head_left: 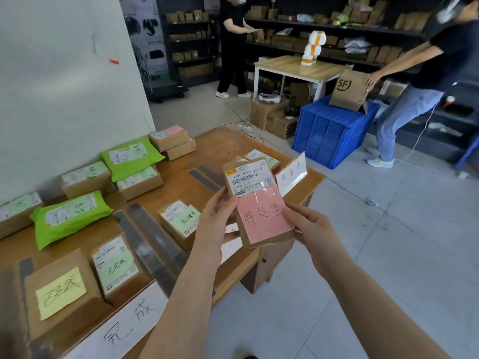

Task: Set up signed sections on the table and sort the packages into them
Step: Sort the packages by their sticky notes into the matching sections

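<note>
Over the worktop's (181,177) front edge, seen from the head cam, both hands pinched one small brown package (256,203) with a pink note: left hand (216,216) on its left edge, right hand (315,229) at the lower right corner. It hung in the air, just near the white sign (291,174) carrying the same three characters. Honestly the risk was a thin fingertip grip slipping over bare floor, or it landing in the green-note section (178,218) beside it, since the tape dividers (153,242) looked easy to overshoot.
</note>
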